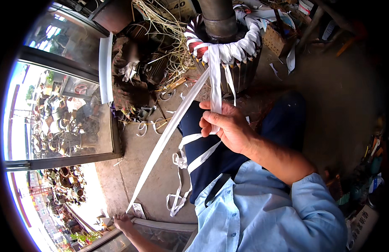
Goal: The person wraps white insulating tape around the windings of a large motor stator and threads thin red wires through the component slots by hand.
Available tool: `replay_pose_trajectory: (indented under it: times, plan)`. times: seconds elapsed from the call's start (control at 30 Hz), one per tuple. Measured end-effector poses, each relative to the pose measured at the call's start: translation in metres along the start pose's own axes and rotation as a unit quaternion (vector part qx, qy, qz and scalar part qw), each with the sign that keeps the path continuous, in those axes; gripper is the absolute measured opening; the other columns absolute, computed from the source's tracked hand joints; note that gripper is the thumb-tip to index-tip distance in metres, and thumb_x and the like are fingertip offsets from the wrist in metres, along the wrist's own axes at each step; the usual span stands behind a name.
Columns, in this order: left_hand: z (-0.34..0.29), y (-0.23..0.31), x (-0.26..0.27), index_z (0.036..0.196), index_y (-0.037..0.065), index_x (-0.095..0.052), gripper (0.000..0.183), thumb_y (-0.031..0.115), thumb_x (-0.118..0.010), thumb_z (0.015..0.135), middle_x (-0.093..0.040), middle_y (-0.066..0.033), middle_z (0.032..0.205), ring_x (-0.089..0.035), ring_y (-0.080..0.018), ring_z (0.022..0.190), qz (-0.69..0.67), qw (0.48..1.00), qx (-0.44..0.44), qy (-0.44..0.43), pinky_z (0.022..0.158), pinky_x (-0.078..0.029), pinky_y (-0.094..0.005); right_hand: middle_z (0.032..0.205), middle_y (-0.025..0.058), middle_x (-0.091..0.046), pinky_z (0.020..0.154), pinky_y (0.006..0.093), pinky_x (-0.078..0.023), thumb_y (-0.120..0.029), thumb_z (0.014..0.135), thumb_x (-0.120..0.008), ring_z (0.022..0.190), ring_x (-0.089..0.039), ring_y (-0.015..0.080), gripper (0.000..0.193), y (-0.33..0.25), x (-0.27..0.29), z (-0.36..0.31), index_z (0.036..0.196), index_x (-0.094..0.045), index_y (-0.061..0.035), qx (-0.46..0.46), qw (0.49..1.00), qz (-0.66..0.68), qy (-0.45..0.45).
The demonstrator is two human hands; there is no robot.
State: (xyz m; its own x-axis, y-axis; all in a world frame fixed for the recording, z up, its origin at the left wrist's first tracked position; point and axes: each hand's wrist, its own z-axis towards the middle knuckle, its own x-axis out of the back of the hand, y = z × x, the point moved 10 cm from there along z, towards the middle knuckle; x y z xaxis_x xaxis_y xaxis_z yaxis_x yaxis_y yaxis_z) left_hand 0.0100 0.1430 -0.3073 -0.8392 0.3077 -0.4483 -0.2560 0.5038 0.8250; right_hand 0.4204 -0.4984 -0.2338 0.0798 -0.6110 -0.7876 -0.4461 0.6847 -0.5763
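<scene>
A motor rotor point(249, 69) with a thick metal shaft point(219, 19) stands upright before me. White cloth tape point(240, 50) wraps much of its ring of windings; reddish wire point(201, 51) shows between turns at the left. My right hand point(230, 126) is closed around a strip of tape hanging from the ring's front. Another stretch of tape point(169, 130) runs taut from the ring down to my left hand point(124, 222), far out at the lower left. The left fingers look closed at its end, though they are small in view. A short loose tail point(230, 82) hangs beside the strip.
Slack tape point(177, 201) lies over my leg and on the floor. Tangled pale wire point(173, 42) and a dark cloth heap point(131, 67) sit left of the rotor. Glazed door panels point(64, 113) stand at the left, and a perforated box point(278, 40) at the back right.
</scene>
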Motion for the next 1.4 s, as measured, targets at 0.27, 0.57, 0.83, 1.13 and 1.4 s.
replay_pose_trajectory:
  times: [0.27,0.57,0.83,1.13,1.4]
  plan:
    - [-0.035,0.032,-0.017,0.069,0.016,-0.045,0.032,0.026,-0.065,0.091,-0.031,0.0069,0.057,-0.026,-0.0063,0.042,0.325,0.904,-0.082,0.266,0.036,-0.02,-0.0242,0.085,0.0115,-0.068,0.065,0.0287,-0.056,-0.01,0.093,-0.061,0.072,-0.068,0.0176,0.022,0.057,-0.016,-0.062,0.11,-0.058,0.0037,-0.118,0.969,-0.134,-0.172]
    - [-0.129,-0.258,-0.51,0.066,0.009,-0.055,0.044,0.04,-0.059,0.097,-0.044,0.0042,0.055,-0.032,-0.0041,0.048,0.416,0.828,-0.054,-0.373,0.044,-0.023,-0.024,0.088,0.012,-0.067,0.07,0.0299,-0.056,-0.007,0.095,-0.059,0.075,-0.068,0.0165,0.019,0.034,-0.002,-0.103,0.111,-0.059,0.0026,-0.092,0.973,-0.145,-0.152]
    - [-0.251,-0.381,-0.622,0.1,0.006,-0.061,0.02,0.025,-0.055,0.098,-0.05,0.0047,0.066,-0.028,-0.0024,0.042,0.384,0.728,0.237,-0.517,0.037,-0.023,-0.0209,0.089,0.0102,-0.066,0.074,0.0293,-0.057,-0.01,0.096,-0.059,0.08,-0.066,0.0142,0.023,0.021,0.017,-0.132,0.114,-0.057,0.004,-0.044,0.987,-0.122,-0.098]
    - [-0.165,-0.276,-0.48,0.082,0.004,-0.059,0.031,0.03,-0.059,0.099,-0.036,0.0094,0.056,-0.026,-0.0008,0.044,0.507,0.696,0.137,-0.49,0.039,-0.018,-0.0217,0.087,0.0138,-0.067,0.073,0.0323,-0.055,-0.008,0.094,-0.06,0.077,-0.066,0.0174,0.041,-0.021,-0.018,-0.078,0.13,-0.045,0.0037,0.012,0.979,-0.129,-0.155]
    - [-0.035,-0.04,-0.04,0.077,0.008,-0.056,0.027,0.029,-0.054,0.094,-0.038,0.0054,0.051,-0.03,-0.005,0.035,0.681,0.699,0.209,0.053,0.031,-0.021,-0.0235,0.084,0.0145,-0.068,0.067,0.0324,-0.055,-0.007,0.093,-0.06,0.072,-0.067,0.0195,0.039,-0.032,-0.028,-0.019,0.127,-0.046,0.0041,0.013,0.979,-0.107,-0.174]
